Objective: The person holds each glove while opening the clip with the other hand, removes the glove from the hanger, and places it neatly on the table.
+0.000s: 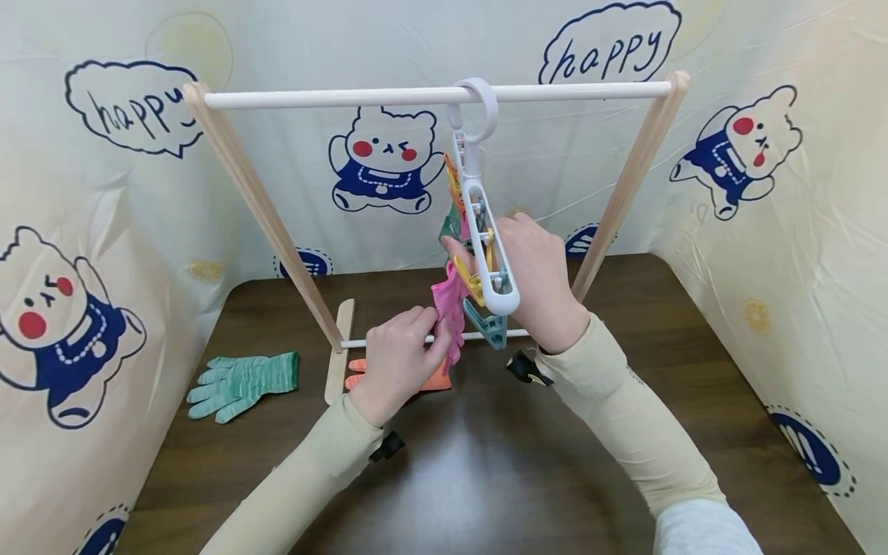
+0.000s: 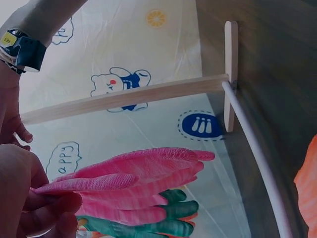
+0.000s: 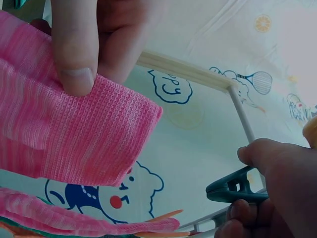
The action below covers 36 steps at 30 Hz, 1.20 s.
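In the head view my left hand (image 1: 398, 354) pinches a pink knitted glove (image 1: 449, 308) at its cuff. Its fingers point downward, as the left wrist view shows. My right hand (image 1: 537, 270) is at the far side of a white clip hanger (image 1: 498, 289); in the right wrist view its thumb and fingers grip a dark green clip (image 3: 228, 189). Close by are a yellow clip (image 1: 469, 280) and, at the hanger's near end, a teal clip (image 1: 489, 327). Further back hang another pink glove (image 3: 74, 216) and a green glove (image 2: 171, 225), partly hidden behind the held glove.
The hanger hooks over a white rod (image 1: 333, 97) between wooden posts (image 1: 270, 212). A lower rod (image 2: 257, 158) joins the posts near the table. On the brown table (image 1: 451, 478) lie a green striped glove (image 1: 250, 383) and, partly hidden behind my left hand, an orange glove (image 1: 437, 379).
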Each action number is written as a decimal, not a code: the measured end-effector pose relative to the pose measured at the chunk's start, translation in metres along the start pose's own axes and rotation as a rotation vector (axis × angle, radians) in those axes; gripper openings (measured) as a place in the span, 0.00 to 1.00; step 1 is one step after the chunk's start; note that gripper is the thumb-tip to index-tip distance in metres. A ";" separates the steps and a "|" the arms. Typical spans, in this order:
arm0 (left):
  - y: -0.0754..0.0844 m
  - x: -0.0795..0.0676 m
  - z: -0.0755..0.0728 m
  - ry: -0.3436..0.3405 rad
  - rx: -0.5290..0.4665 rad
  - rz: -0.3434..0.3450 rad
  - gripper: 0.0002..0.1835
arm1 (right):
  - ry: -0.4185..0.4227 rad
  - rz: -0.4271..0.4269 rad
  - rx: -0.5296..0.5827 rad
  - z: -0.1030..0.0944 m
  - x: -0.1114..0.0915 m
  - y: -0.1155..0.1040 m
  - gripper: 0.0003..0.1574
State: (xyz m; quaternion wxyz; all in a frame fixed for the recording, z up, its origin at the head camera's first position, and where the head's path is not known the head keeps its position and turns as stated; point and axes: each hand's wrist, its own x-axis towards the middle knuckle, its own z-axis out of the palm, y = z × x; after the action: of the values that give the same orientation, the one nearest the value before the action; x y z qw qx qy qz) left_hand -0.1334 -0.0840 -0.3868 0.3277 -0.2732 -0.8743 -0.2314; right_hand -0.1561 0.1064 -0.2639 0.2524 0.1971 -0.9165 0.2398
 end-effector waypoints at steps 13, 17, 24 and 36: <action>-0.006 -0.011 0.003 0.007 -0.006 -0.027 0.12 | -0.028 -0.064 -0.084 -0.003 -0.031 0.014 0.14; -0.007 -0.011 0.007 -0.030 -0.002 -0.040 0.12 | 0.023 -0.070 -0.071 -0.004 -0.042 0.021 0.13; -0.009 -0.012 0.019 -0.111 0.027 -0.060 0.10 | 0.131 -0.088 -0.054 -0.002 -0.055 0.037 0.19; -0.006 -0.008 0.052 -0.221 0.024 -0.108 0.10 | 0.138 -0.031 -0.081 0.000 -0.072 0.062 0.19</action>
State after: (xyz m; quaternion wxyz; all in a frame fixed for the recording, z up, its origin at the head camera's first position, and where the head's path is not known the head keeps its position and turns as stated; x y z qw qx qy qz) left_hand -0.1555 -0.0607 -0.4286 0.2199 -0.2456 -0.9212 -0.2065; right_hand -0.1290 0.1739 -0.3251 0.3263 0.1837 -0.9028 0.2114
